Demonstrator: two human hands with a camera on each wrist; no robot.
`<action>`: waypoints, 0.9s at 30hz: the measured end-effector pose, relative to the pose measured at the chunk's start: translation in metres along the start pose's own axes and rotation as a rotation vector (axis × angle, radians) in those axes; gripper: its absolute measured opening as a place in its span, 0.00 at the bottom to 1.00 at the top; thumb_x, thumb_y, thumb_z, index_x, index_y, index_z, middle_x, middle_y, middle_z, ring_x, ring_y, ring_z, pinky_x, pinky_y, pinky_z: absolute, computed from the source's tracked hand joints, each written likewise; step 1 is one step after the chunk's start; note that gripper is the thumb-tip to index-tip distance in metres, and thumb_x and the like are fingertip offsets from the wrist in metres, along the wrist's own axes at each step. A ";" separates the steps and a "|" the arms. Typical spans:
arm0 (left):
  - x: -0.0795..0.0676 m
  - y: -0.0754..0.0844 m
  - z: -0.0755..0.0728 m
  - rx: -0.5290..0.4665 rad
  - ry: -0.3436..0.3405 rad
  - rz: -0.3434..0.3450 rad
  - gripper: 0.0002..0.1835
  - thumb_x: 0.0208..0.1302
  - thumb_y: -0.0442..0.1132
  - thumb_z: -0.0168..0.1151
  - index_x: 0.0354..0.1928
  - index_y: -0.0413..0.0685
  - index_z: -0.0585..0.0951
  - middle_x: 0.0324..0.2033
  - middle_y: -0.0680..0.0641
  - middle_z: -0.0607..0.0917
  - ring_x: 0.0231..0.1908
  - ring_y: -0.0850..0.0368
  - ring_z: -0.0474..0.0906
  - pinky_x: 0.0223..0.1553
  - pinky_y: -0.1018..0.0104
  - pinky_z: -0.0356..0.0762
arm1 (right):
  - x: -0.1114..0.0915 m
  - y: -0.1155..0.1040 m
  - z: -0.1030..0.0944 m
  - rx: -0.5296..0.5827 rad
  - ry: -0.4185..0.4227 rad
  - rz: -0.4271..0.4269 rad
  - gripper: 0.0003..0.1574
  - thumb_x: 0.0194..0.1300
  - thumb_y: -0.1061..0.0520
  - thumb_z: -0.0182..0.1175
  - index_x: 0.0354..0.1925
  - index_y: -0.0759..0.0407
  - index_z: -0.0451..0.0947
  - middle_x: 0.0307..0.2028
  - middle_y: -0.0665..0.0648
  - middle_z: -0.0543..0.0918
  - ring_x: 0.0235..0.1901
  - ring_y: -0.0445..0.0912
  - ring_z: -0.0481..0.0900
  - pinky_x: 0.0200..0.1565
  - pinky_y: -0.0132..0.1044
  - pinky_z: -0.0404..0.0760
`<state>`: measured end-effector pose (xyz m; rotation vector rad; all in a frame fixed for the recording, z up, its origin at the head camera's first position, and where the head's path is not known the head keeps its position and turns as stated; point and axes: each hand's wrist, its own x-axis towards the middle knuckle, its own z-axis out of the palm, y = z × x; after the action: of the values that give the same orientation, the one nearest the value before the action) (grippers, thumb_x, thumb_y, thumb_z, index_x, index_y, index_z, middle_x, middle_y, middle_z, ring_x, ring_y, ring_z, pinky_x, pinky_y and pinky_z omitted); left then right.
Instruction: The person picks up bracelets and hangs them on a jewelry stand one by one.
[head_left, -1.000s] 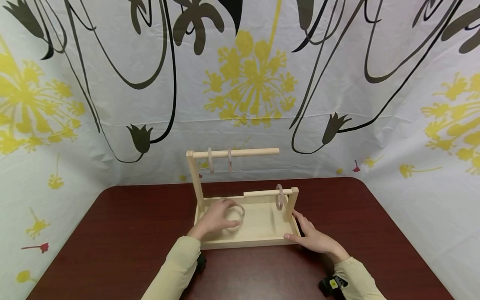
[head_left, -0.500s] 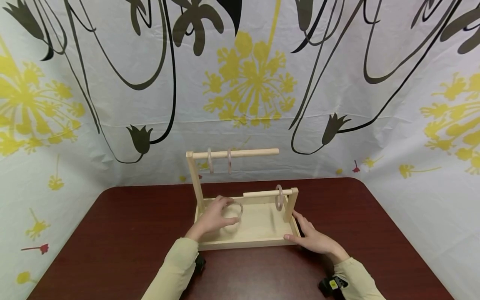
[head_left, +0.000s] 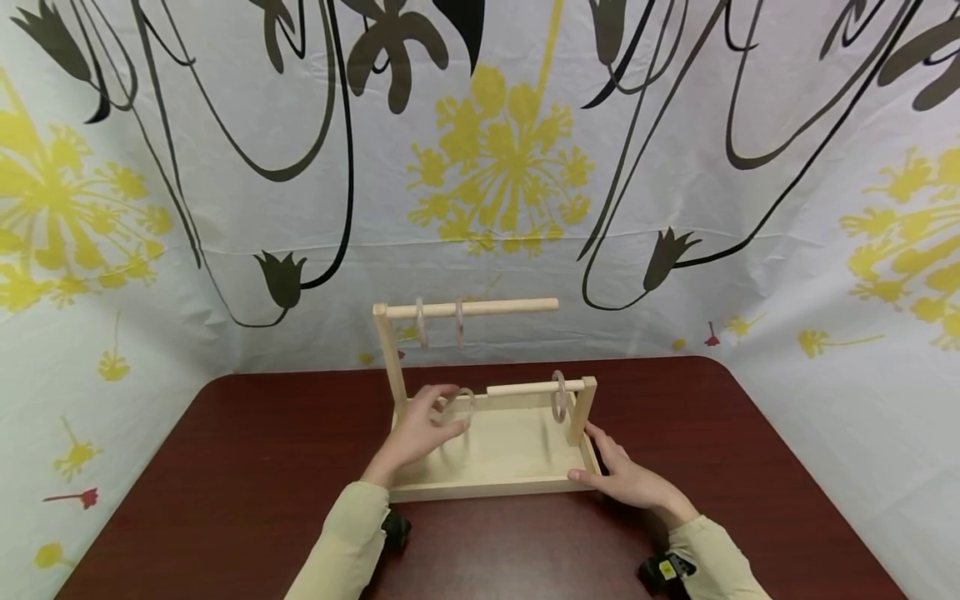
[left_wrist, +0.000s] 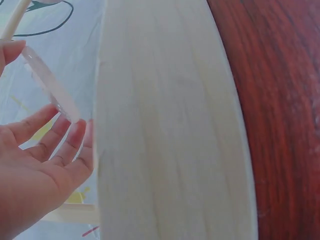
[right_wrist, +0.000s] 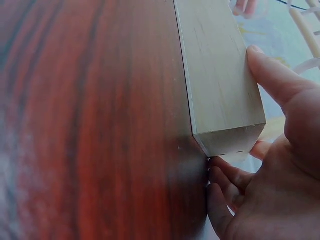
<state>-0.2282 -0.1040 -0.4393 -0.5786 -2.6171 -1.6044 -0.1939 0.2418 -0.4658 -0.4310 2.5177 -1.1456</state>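
Note:
In the head view my left hand point(head_left: 412, 432) holds a pale, translucent bangle point(left_wrist: 52, 85) between thumb and fingers, above the left part of a wooden jewelry stand's tray point(head_left: 495, 489). The left wrist view shows the bangle tilted, the thumb at its top edge and fingertips at its lower edge. My right hand point(head_left: 633, 482) grips the tray's front right corner, thumb at the front rim and fingers along the end wall point(right_wrist: 232, 140). Two bangles, a left one point(head_left: 422, 325) and a right one point(head_left: 460, 325), hang on the upper rod point(head_left: 517, 306). Another bangle point(head_left: 559, 398) hangs on the lower rod point(head_left: 525, 388).
A tall post point(head_left: 390, 358) rises at the stand's left and a short post point(head_left: 582, 410) at its right. Both rods have a free end. The stand rests on a dark red table point(head_left: 285, 450), with a patterned cloth point(head_left: 480, 208) behind it.
My left hand has lifted the bangle up and slightly left from lower in the tray, and the ring has turned more edge-on. My right hand stays at the corner.

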 end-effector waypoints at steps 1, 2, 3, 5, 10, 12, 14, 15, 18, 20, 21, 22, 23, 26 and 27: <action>0.000 0.000 0.000 -0.016 0.005 0.002 0.29 0.59 0.40 0.69 0.61 0.38 0.73 0.53 0.39 0.74 0.48 0.37 0.72 0.42 0.57 0.78 | 0.000 0.000 0.000 0.001 -0.002 0.002 0.59 0.67 0.43 0.60 0.75 0.63 0.36 0.71 0.74 0.40 0.69 0.70 0.35 0.59 0.71 0.48; -0.001 0.001 0.000 -0.024 0.012 0.006 0.29 0.59 0.39 0.70 0.61 0.38 0.73 0.53 0.39 0.74 0.49 0.37 0.72 0.43 0.58 0.78 | 0.000 0.001 0.000 0.002 -0.004 0.004 0.59 0.67 0.42 0.60 0.75 0.64 0.36 0.71 0.75 0.40 0.69 0.70 0.35 0.59 0.71 0.48; -0.001 0.002 0.000 -0.032 0.015 0.010 0.29 0.59 0.39 0.70 0.61 0.38 0.73 0.53 0.38 0.74 0.49 0.37 0.72 0.43 0.57 0.78 | 0.000 0.001 0.000 0.001 -0.005 0.007 0.59 0.67 0.42 0.60 0.75 0.63 0.36 0.71 0.75 0.40 0.69 0.70 0.35 0.59 0.71 0.48; -0.002 0.002 0.001 -0.045 0.022 0.028 0.29 0.59 0.38 0.69 0.62 0.38 0.72 0.54 0.38 0.73 0.49 0.37 0.72 0.44 0.57 0.78 | -0.001 0.001 0.000 0.007 -0.004 0.010 0.59 0.67 0.43 0.60 0.75 0.63 0.36 0.71 0.75 0.40 0.69 0.70 0.35 0.59 0.72 0.48; -0.003 0.007 0.002 -0.092 0.020 0.070 0.30 0.61 0.37 0.68 0.64 0.41 0.71 0.55 0.38 0.73 0.52 0.38 0.71 0.46 0.54 0.77 | -0.001 0.002 0.000 0.005 -0.004 0.005 0.58 0.67 0.43 0.60 0.75 0.63 0.36 0.72 0.74 0.41 0.69 0.70 0.35 0.59 0.71 0.49; -0.004 0.010 0.002 -0.132 0.010 0.082 0.30 0.62 0.37 0.67 0.66 0.41 0.69 0.56 0.38 0.72 0.54 0.39 0.70 0.48 0.52 0.76 | -0.001 0.003 0.001 0.007 -0.004 0.003 0.58 0.67 0.43 0.60 0.75 0.64 0.36 0.72 0.74 0.41 0.69 0.70 0.35 0.59 0.71 0.49; -0.003 0.014 0.004 -0.172 0.001 0.091 0.31 0.63 0.36 0.66 0.67 0.41 0.68 0.58 0.38 0.71 0.56 0.40 0.70 0.50 0.52 0.75 | 0.000 0.003 0.001 0.015 -0.007 -0.001 0.58 0.66 0.43 0.61 0.75 0.64 0.37 0.72 0.74 0.41 0.69 0.70 0.36 0.59 0.71 0.49; -0.003 0.016 0.004 -0.188 -0.002 0.093 0.31 0.63 0.36 0.66 0.67 0.41 0.68 0.59 0.38 0.70 0.56 0.41 0.70 0.50 0.52 0.75 | 0.000 0.003 0.002 0.022 -0.008 0.003 0.59 0.66 0.42 0.61 0.76 0.63 0.36 0.72 0.73 0.41 0.70 0.69 0.35 0.59 0.71 0.48; -0.001 0.022 0.006 -0.226 -0.013 0.100 0.32 0.62 0.34 0.66 0.68 0.42 0.67 0.61 0.39 0.69 0.57 0.41 0.70 0.51 0.55 0.75 | 0.001 0.003 0.002 0.023 -0.006 0.004 0.59 0.66 0.42 0.61 0.76 0.62 0.36 0.72 0.73 0.41 0.70 0.69 0.36 0.59 0.71 0.49; 0.001 0.026 0.007 -0.241 -0.020 0.105 0.33 0.62 0.33 0.67 0.68 0.42 0.66 0.62 0.40 0.69 0.57 0.42 0.71 0.51 0.58 0.76 | 0.001 0.002 0.001 0.019 -0.002 0.003 0.59 0.66 0.42 0.61 0.76 0.62 0.37 0.72 0.72 0.42 0.70 0.68 0.36 0.59 0.70 0.49; 0.002 0.028 0.008 -0.249 -0.024 0.113 0.33 0.62 0.32 0.67 0.67 0.42 0.67 0.61 0.40 0.69 0.57 0.42 0.71 0.50 0.58 0.76 | 0.000 0.002 0.001 0.015 -0.001 0.002 0.59 0.66 0.42 0.61 0.76 0.61 0.37 0.72 0.72 0.42 0.70 0.68 0.36 0.60 0.70 0.49; 0.003 0.030 0.009 -0.257 -0.028 0.120 0.32 0.62 0.32 0.66 0.67 0.42 0.67 0.61 0.40 0.70 0.57 0.42 0.71 0.50 0.58 0.76 | 0.000 0.001 0.001 0.009 0.002 -0.005 0.58 0.66 0.43 0.61 0.76 0.62 0.37 0.72 0.73 0.42 0.69 0.69 0.37 0.59 0.71 0.50; 0.003 0.031 0.010 -0.263 -0.029 0.126 0.32 0.61 0.31 0.66 0.67 0.42 0.67 0.61 0.41 0.70 0.57 0.42 0.71 0.50 0.58 0.76 | 0.000 0.001 0.001 0.006 0.003 -0.007 0.58 0.66 0.43 0.61 0.76 0.62 0.37 0.72 0.73 0.42 0.69 0.69 0.37 0.59 0.71 0.50; 0.006 0.034 0.013 -0.271 -0.042 0.143 0.32 0.61 0.30 0.66 0.67 0.41 0.67 0.61 0.40 0.70 0.57 0.42 0.71 0.50 0.58 0.76 | 0.001 0.001 0.001 0.000 0.005 -0.011 0.58 0.66 0.43 0.61 0.76 0.63 0.37 0.71 0.73 0.42 0.69 0.69 0.37 0.59 0.70 0.50; 0.007 0.034 0.014 -0.269 -0.045 0.145 0.32 0.62 0.31 0.66 0.67 0.42 0.67 0.61 0.40 0.71 0.57 0.42 0.71 0.51 0.59 0.76 | 0.001 0.000 0.001 -0.001 0.005 -0.011 0.58 0.66 0.43 0.61 0.76 0.63 0.37 0.71 0.73 0.42 0.69 0.69 0.37 0.59 0.70 0.50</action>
<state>-0.2215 -0.0757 -0.4152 -0.8038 -2.3397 -1.9297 -0.1941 0.2409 -0.4670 -0.4441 2.5230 -1.1510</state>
